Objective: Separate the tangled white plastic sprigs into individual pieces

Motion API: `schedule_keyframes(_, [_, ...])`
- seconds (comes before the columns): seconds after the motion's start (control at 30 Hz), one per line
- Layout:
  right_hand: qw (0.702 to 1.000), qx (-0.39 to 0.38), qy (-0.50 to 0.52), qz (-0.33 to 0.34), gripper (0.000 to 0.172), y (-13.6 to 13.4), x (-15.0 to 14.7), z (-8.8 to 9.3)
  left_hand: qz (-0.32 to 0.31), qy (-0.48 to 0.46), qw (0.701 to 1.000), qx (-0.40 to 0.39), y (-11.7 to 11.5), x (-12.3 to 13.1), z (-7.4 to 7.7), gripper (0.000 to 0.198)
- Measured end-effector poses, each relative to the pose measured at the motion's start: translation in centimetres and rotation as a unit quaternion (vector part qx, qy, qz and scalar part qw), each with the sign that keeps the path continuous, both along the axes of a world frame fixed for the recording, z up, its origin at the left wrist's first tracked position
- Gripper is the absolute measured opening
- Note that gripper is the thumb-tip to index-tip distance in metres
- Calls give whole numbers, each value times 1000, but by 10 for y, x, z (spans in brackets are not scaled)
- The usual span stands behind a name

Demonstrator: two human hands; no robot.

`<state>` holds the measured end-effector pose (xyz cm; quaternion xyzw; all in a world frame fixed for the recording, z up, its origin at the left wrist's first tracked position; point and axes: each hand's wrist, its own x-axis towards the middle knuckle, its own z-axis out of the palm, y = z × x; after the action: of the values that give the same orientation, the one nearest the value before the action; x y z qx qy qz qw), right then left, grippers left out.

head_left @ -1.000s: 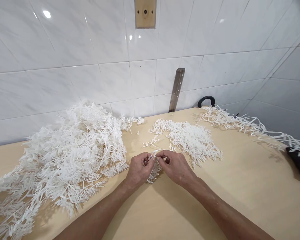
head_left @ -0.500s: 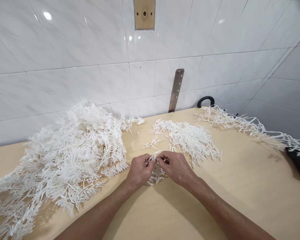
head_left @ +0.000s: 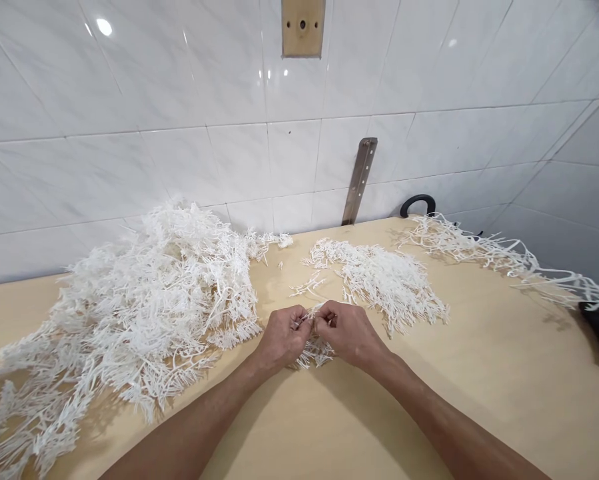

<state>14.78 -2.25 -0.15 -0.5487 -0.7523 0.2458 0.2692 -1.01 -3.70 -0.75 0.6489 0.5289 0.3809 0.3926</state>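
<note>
Both hands have drawn closer together, left hand (head_left: 284, 337) and right hand (head_left: 348, 331) pinching one white plastic sprig (head_left: 313, 347) at table (head_left: 479, 373) centre. Pulling too hard could snap it or scatter bits into the big pile (head_left: 144, 313) at 9 o'clock

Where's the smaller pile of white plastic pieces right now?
In the head view, the smaller pile of white plastic pieces lies on the tan wooden table, just beyond the right hand, below the metal wall bracket.

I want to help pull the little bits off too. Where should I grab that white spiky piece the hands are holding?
Probably pinch the white spiky piece at its top, coming from above, as the left hand and right hand do. Its lower part fans out in thin prongs on the wooden table, which look too bendy to hold.
</note>
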Motion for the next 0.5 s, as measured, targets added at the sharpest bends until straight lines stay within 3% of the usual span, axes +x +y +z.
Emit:
schedule_keyframes(0.07, [1000, -22, 13, -2, 15, 1, 0, 1, -3, -13, 1000, -1, 1, -1, -1, 18])
schedule_keyframes(0.23, [985, 155, -72, 38, 19, -2, -3, -1, 4, -24, 1000, -4, 5, -4, -4, 19])
schedule_keyframes(0.4, [1000, 21, 2, -10, 15, 0, -4, 1, 10, -24, 1000, 13, 5, -3, -8, 21])
schedule_keyframes(0.5, [995, 101, -22, -14, 17, 4, 1, 0, 5, -36, 999, 11, 3, -3, -10, 22])
